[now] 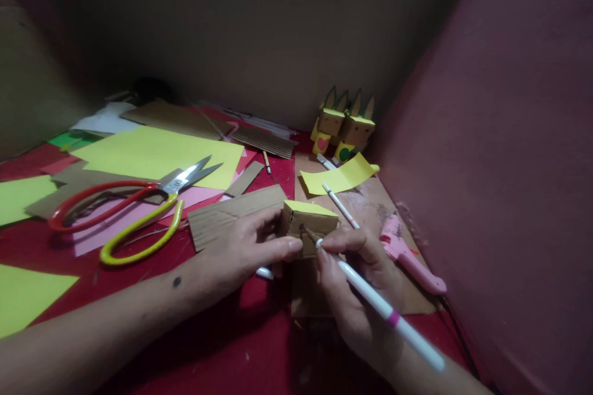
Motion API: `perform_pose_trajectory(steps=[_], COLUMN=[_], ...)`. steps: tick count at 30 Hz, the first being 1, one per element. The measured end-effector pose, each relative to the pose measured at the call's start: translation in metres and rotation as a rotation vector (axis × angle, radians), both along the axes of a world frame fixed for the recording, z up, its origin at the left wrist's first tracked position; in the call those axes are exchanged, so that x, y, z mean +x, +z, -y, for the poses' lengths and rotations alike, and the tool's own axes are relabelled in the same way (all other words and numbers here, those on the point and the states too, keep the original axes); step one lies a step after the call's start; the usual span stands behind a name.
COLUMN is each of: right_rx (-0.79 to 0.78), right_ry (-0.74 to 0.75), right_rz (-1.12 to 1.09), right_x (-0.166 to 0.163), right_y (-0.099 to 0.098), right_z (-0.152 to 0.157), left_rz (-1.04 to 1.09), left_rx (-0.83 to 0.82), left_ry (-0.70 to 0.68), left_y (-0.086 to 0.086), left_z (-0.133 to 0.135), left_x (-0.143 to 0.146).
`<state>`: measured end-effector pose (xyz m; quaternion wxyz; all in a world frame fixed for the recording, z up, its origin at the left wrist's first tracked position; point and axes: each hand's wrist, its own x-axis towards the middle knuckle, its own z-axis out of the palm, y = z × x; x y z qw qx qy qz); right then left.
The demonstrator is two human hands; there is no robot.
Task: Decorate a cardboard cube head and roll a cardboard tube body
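Over red tabletop (217, 333), the left grip (250, 244) pinches boxy cardboard (325, 225), the right grip (352, 310) a slender white pen (377, 301).

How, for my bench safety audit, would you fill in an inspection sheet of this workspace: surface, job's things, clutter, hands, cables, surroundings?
Surface: red tabletop, with a cardboard board on the right.
Job's things: small yellow-topped cardboard box; white marker, its tip at the box's front face.
Clutter: yellow sheet, cardboard scraps, scissors with blades apart, pink glue gun.
Hands: left hand holds the box; right hand grips the marker.
Cables: dark cord near the glue gun's handle end.
Surroundings: walls behind and on the right; other people, nothing seen.
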<state>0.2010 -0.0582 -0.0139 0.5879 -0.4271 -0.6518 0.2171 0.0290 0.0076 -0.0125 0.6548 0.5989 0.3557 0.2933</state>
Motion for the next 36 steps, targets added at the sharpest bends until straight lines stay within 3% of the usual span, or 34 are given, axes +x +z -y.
perform_pose_trajectory(steps=[9, 24, 36], right_rx=[0.017, 0.057, 0.054], right_ry=[-0.091, -0.082, -0.151], right_rz=[0.024, 0.068, 0.143], right_x=[-0.004, -0.006, -0.003], right_y=[0.004, 0.011, 0.001], right_z=[-0.002, -0.004, -0.002], left_rz=[0.005, 0.006, 0.021], left_rx=[0.002, -0.003, -0.020], left_ry=[-0.002, -0.007, -0.010], left_y=[-0.001, -0.001, -0.003], left_z=[-0.001, -0.001, -0.001], left_x=[0.000, -0.001, -0.001])
